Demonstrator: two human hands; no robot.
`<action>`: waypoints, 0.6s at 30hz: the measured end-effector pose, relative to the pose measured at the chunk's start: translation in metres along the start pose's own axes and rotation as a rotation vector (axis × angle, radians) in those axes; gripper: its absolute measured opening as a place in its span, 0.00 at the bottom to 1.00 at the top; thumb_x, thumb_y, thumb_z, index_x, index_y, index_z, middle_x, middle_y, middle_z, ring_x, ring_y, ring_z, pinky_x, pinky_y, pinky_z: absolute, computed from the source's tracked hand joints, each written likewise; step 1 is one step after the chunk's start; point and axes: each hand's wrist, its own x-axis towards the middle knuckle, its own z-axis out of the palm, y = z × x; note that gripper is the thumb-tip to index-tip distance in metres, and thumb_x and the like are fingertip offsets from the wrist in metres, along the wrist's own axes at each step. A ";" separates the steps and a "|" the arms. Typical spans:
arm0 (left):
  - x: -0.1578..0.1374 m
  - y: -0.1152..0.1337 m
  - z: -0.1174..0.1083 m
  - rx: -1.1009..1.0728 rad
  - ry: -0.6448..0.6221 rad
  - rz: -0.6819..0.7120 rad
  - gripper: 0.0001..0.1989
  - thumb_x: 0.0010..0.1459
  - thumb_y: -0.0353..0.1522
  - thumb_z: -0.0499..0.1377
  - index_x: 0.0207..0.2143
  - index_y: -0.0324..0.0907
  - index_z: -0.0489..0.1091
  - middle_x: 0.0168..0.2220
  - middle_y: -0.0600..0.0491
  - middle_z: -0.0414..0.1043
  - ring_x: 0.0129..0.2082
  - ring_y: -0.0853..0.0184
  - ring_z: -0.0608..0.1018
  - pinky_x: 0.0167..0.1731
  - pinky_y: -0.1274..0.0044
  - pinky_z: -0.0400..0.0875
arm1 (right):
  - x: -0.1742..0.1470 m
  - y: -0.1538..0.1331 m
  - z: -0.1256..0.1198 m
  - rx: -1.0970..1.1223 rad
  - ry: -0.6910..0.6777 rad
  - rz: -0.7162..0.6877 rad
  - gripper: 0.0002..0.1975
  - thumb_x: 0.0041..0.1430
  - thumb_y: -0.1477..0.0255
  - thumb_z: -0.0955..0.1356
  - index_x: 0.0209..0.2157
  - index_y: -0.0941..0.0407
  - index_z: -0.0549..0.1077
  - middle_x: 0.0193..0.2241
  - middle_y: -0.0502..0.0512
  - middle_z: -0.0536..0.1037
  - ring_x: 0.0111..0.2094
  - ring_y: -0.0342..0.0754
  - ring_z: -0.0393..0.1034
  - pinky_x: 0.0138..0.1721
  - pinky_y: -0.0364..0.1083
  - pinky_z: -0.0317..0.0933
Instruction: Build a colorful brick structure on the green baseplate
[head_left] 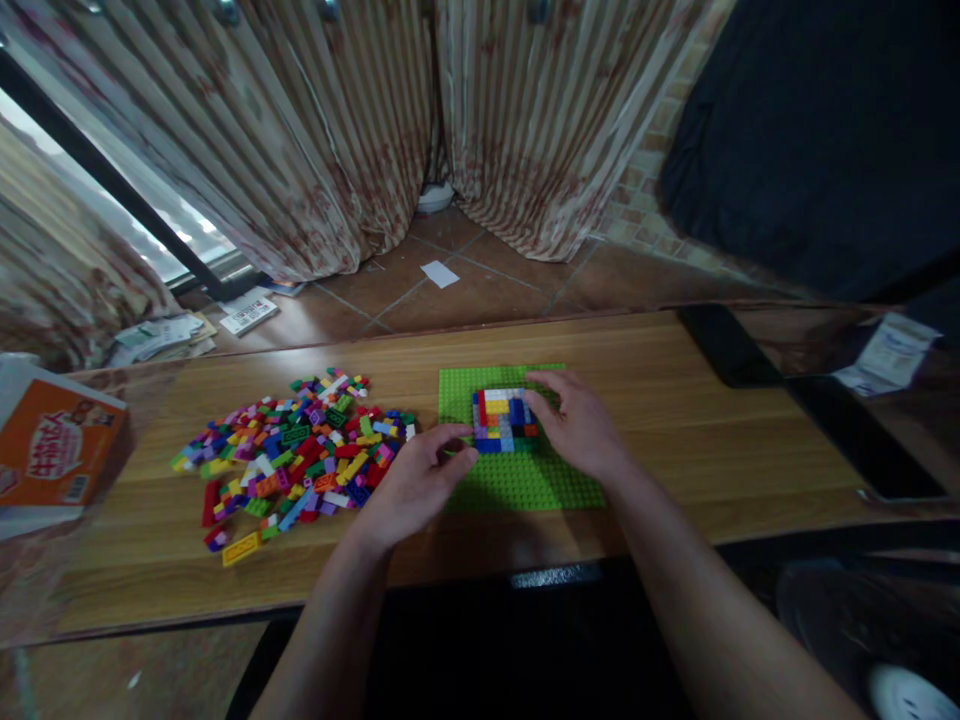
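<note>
A small multicoloured block of toy bricks (496, 420), with white, yellow, red, blue and grey pieces, stands on a green baseplate (525, 490). At its left side is my left hand (421, 475), thumb and index finger apart and their tips close to the bricks' edge. My right hand (576, 420) curves around the right side, with index finger stretched over the far part of the baseplate and thumb at the bricks' upper right corner. No loose brick shows in either hand. Whether the fingertips press on the bricks is hard to tell.
A wide pile of loose bricks (300, 450) spreads over the wooden table (645, 380) to the left. Two dark flat objects, one a black slab (727, 345), lie at the right end. An orange box (60, 440) stands beyond the left end, and curtains (510, 120) hang behind.
</note>
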 end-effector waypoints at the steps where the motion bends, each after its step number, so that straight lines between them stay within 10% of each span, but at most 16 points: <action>1: 0.000 -0.001 0.000 0.001 -0.001 0.009 0.21 0.57 0.39 0.57 0.50 0.37 0.72 0.34 0.50 0.74 0.31 0.67 0.72 0.31 0.77 0.65 | 0.000 0.000 0.002 -0.015 0.001 0.013 0.16 0.61 0.64 0.63 0.46 0.55 0.74 0.46 0.60 0.75 0.49 0.54 0.69 0.53 0.57 0.61; 18: 0.000 -0.002 0.000 0.013 -0.016 0.046 0.19 0.58 0.39 0.56 0.48 0.38 0.72 0.35 0.51 0.75 0.31 0.67 0.72 0.32 0.77 0.65 | -0.006 0.000 -0.002 0.026 -0.131 -0.021 0.18 0.49 0.70 0.73 0.44 0.50 0.76 0.51 0.57 0.70 0.53 0.54 0.66 0.56 0.58 0.58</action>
